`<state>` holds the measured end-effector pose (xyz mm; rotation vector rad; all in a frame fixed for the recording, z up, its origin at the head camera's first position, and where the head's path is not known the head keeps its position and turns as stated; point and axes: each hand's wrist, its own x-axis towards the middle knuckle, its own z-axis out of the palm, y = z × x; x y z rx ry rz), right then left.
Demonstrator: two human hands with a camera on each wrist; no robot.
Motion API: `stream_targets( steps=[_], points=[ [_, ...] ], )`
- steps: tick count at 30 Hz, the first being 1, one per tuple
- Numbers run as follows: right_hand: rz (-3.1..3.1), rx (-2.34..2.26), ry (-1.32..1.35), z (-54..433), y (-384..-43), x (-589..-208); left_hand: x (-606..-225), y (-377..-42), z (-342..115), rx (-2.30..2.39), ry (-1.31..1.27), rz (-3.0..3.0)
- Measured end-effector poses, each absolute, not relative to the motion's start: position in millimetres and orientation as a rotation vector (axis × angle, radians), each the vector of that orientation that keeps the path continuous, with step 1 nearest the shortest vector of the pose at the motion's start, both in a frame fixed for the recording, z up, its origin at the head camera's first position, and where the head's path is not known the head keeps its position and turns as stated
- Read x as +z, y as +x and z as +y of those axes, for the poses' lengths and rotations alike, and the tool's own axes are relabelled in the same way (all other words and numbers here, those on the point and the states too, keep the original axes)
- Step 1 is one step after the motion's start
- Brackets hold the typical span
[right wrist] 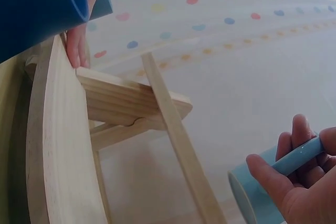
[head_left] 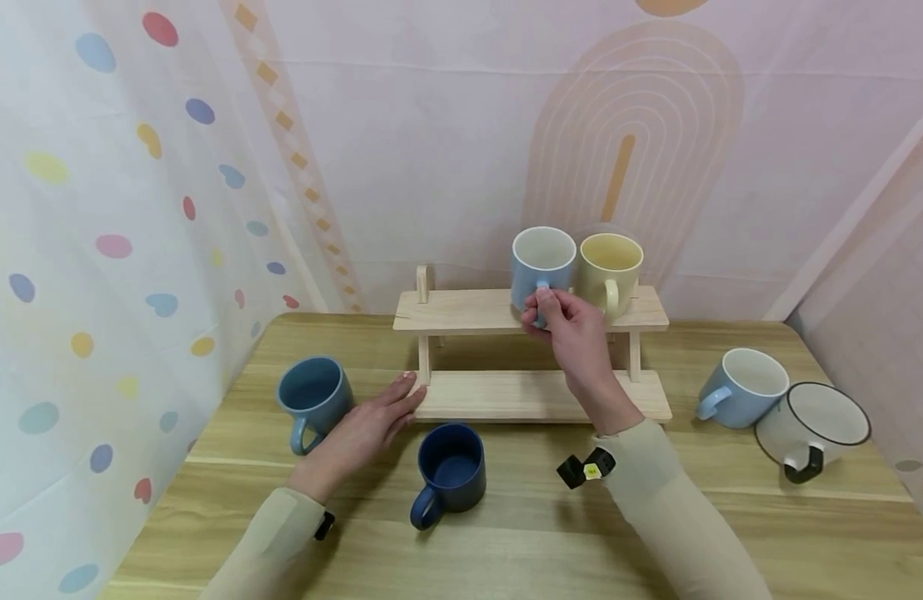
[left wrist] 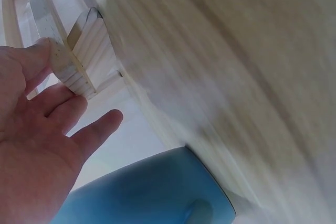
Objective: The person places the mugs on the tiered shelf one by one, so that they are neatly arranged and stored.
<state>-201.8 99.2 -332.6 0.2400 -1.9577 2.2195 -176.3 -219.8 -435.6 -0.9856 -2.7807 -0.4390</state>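
On the upper board of a two-tier wooden shelf [head_left: 461,310], my right hand [head_left: 581,337] pinches the handle of a light blue mug [head_left: 532,279]. The right wrist view shows thumb and fingers around that handle; whether the light blue mug's base touches the board I cannot tell. A yellow mug [head_left: 619,258] stands upright just to its right. My left hand [head_left: 367,425] holds the lower board's left end, thumb and fingers on either side of it in the left wrist view. Near that hand are a teal-blue mug [head_left: 322,408] and a navy mug [head_left: 465,479].
At the right of the wood-grain table [head_left: 521,550], another light blue mug [head_left: 742,392] stands beside a white mug [head_left: 814,425] with a black rim. A patterned curtain [head_left: 431,150] hangs behind the shelf. The lower board [head_left: 499,396] lies below the upper one.
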Motion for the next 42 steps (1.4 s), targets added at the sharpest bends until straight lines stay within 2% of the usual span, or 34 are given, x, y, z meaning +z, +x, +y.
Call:
stream_targets(
  steps=[21, 42],
  points=[
    [-1.991, 2.200, 0.171, 96, -219, -346, -432, -175, -219, -0.424, -0.992, -2.799],
    [-2.076, 2.241, 0.174, 99, -219, -347, -431, -174, -218, -0.420, -0.972, -2.832]
  ],
)
